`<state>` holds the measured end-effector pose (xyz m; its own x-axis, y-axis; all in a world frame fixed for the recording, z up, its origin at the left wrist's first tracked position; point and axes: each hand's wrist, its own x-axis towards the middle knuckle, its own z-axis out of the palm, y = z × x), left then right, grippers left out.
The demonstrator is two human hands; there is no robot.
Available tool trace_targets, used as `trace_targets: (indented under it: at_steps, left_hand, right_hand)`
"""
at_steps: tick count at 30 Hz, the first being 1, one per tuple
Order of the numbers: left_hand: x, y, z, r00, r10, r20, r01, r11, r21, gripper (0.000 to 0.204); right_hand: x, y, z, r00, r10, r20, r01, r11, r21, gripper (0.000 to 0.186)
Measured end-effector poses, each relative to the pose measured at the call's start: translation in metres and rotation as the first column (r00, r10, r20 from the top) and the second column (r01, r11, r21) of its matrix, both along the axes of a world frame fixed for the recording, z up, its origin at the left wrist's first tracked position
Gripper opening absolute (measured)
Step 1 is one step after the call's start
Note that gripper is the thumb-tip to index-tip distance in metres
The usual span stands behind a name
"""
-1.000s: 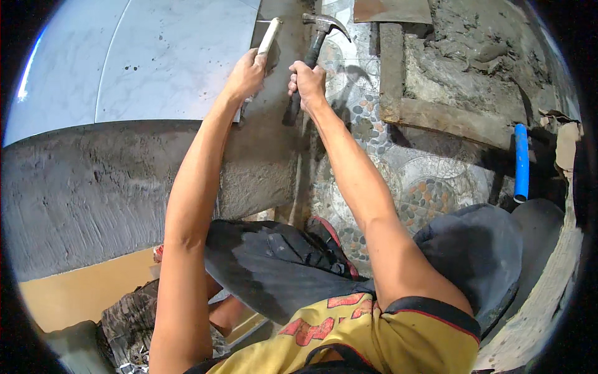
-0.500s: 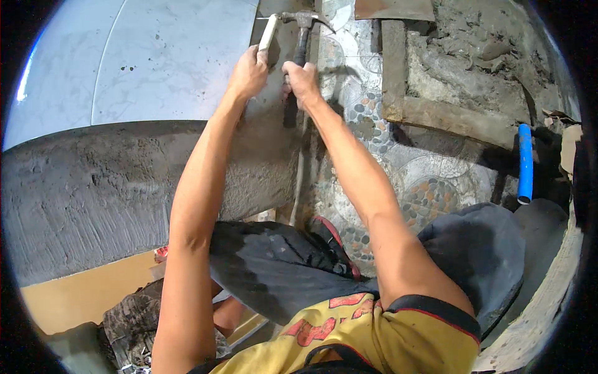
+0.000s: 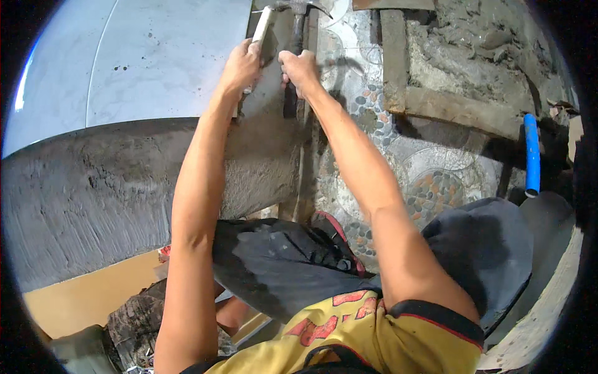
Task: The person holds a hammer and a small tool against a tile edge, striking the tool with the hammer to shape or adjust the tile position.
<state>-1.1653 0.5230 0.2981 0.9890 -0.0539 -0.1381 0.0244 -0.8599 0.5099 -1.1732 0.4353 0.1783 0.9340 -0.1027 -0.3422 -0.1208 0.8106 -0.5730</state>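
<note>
My right hand (image 3: 300,70) is wrapped round the dark handle of a claw hammer (image 3: 298,32), whose metal head lies at the far edge of the view. Close by on the left, my left hand (image 3: 242,65) grips a narrow white strip (image 3: 262,26), which looks like a cut piece of tile. The strip's far end is right beside the hammer head; whether they touch I cannot tell. Pale grey marbled tiles (image 3: 162,62) cover the raised surface left of my left hand. Bare grey mortar (image 3: 261,134) shows at their edge, beneath my hands.
A rough cement face (image 3: 93,193) drops from the tiles on the left. The pebble-patterned floor (image 3: 436,193) lies to my right, with a wooden frame (image 3: 458,112) around wet mortar (image 3: 492,47) and a blue pipe (image 3: 532,156). Another person's camouflage clothing (image 3: 140,324) shows at lower left.
Both hands, with the hammer and the white strip, have shifted slightly up and left in the view. The surroundings have shifted a little as well. Both grips are the same.
</note>
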Motion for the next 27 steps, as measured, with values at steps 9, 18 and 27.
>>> trace_targets:
  at_steps: [9,18,27]
  left_hand:
    - [-0.001,-0.002,0.014,0.995,-0.057,-0.083,0.065,0.994,0.089,0.044]
    - [-0.003,-0.001,0.007,0.997,-0.075,0.026,0.070,0.986,0.153,0.043]
    - [0.004,0.003,-0.005,0.964,-0.207,0.169,0.142,0.933,0.329,0.042]
  right_hand:
    - [-0.015,-0.010,-0.001,1.000,0.014,0.005,-0.014,0.994,0.110,0.021]
    - [-0.016,-0.017,-0.002,1.000,0.008,-0.028,-0.004,0.990,0.144,0.019]
    - [-0.010,0.006,-0.005,0.997,-0.063,-0.037,0.065,0.995,0.069,0.022]
